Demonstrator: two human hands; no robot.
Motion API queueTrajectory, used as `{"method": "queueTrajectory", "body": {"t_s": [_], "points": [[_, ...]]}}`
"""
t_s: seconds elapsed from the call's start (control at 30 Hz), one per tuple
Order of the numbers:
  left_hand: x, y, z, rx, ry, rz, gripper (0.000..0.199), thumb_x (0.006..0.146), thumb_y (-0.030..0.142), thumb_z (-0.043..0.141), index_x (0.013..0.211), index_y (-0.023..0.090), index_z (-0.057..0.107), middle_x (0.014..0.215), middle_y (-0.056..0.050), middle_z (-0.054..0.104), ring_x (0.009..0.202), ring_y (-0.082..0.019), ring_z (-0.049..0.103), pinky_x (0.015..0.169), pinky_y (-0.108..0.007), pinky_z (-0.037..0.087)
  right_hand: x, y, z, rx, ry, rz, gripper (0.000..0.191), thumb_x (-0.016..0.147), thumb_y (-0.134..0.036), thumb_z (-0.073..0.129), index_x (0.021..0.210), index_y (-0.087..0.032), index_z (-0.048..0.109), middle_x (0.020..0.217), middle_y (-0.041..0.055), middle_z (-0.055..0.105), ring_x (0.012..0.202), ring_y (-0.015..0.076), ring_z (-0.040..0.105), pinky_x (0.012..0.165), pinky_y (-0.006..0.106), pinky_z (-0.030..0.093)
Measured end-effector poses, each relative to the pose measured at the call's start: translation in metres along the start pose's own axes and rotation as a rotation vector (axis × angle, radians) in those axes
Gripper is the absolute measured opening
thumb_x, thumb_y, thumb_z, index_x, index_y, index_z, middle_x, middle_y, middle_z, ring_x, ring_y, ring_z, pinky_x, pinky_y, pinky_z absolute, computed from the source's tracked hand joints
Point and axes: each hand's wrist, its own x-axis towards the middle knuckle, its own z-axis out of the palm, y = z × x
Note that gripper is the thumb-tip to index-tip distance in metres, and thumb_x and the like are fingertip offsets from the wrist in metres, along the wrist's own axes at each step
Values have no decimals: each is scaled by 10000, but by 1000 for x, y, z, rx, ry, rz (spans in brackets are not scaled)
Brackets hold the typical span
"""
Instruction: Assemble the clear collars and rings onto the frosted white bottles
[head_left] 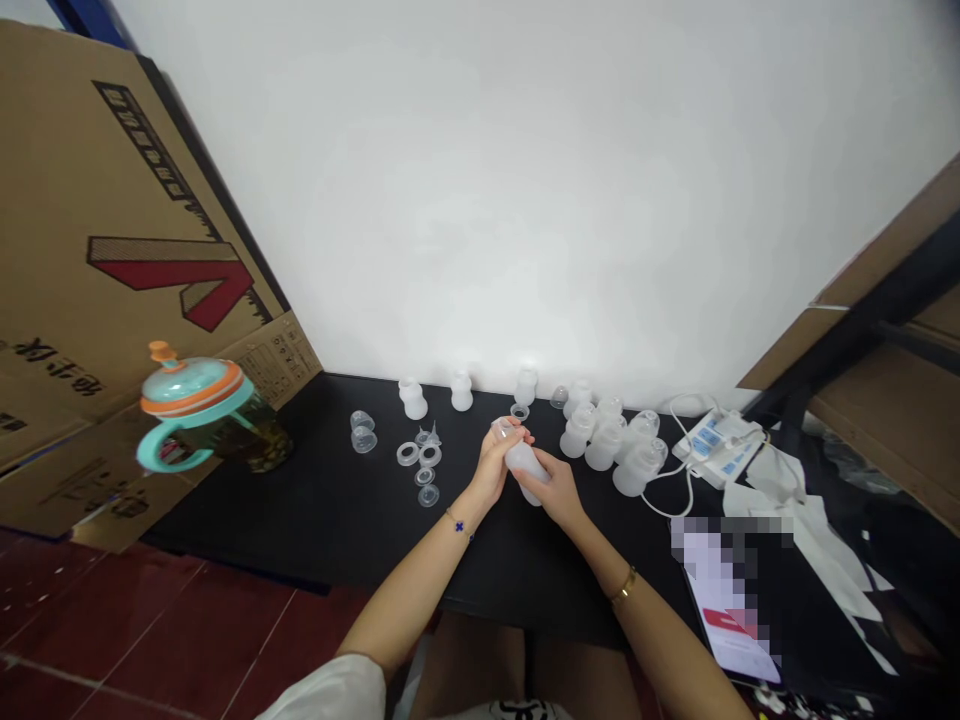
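A frosted white bottle (527, 467) is held tilted between both hands over the black table (300, 530). My left hand (493, 462) is closed round its clear top, and my right hand (559, 490) wraps the lower body. To the left lie several white rings (408, 454) and clear nipple-like pieces (428, 495), with two clear caps (364, 439) farther left. Open-looking white bottles (413, 399) stand near the wall. Several bottles with clear tops (602, 445) are grouped right of my hands.
A teal and orange lidded jug (196, 400) stands at the left by a large cardboard box (112, 250). On the right are a power strip (720, 447) with white cables, crumpled white sheets (802, 530) and a phone-like lit screen (731, 620). A white wall (510, 180) rises behind the table.
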Motion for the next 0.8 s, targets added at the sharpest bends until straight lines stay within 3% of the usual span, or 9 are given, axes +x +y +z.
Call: {"method": "queueTrajectory", "body": {"t_s": [0.2, 0.47, 0.63, 0.8], "points": [[3, -3, -3, 101, -19, 44, 423, 689, 406, 874, 994, 167, 706, 915, -59, 718, 814, -176, 668, 764, -276, 504, 1, 0, -4, -12, 77, -28, 433, 832, -467, 681, 1132, -158, 723, 963, 53, 741, 825, 237, 650, 744, 318, 503], [6, -3, -6, 388, -131, 153, 420, 691, 389, 866, 1011, 166, 711, 950, -61, 738, 909, -199, 672, 792, -278, 516, 7, 2, -9, -45, 248, -30, 494, 852, -495, 683, 1247, -201, 638, 1140, 73, 731, 999, 276, 678, 846, 367, 529], [10, -5, -12, 524, -144, 189, 440, 694, 364, 864, 1057, 162, 721, 1015, -78, 731, 922, -208, 673, 754, -275, 523, 8, 4, -8, -61, 241, -31, 481, 881, -506, 662, 1267, -221, 617, 1170, 76, 724, 1051, 286, 683, 886, 393, 539], [17, -9, -19, 607, -115, 210, 417, 712, 356, 841, 1057, 159, 716, 1012, -84, 715, 904, -198, 659, 720, -267, 519, 8, 15, -6, -174, 227, -80, 500, 911, -473, 631, 1343, -229, 569, 1320, 104, 672, 1185, 312, 647, 1003, 479, 511]]}}
